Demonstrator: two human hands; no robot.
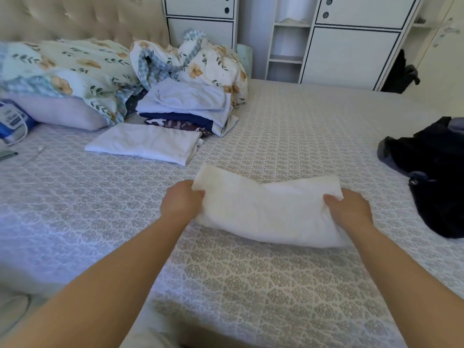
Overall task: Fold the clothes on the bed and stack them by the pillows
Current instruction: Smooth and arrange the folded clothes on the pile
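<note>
Hands, left hand (181,200) and right hand (350,209), grip a folded white garment (266,209) between curled fingers (fold apparently done), judged ready for carrying to the folded stack (185,106) beyond the fingertips.

Soft matt white folded cloth garment (268,209), matt woven bedspread with grey floral pattern (251,285), floral cotton-looking pillows (75,71), smooth painted white wardrobe doors (351,54), tufted beige padded headboard (75,18), dark fleecy clothing heap (437,172)

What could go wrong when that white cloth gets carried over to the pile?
The left hand and right hand grip only the ends of the folded white cloth, so its sagging middle might unfold. The stack of folded clothes looks uneven and may topple if the cloth lands off-centre.
</note>
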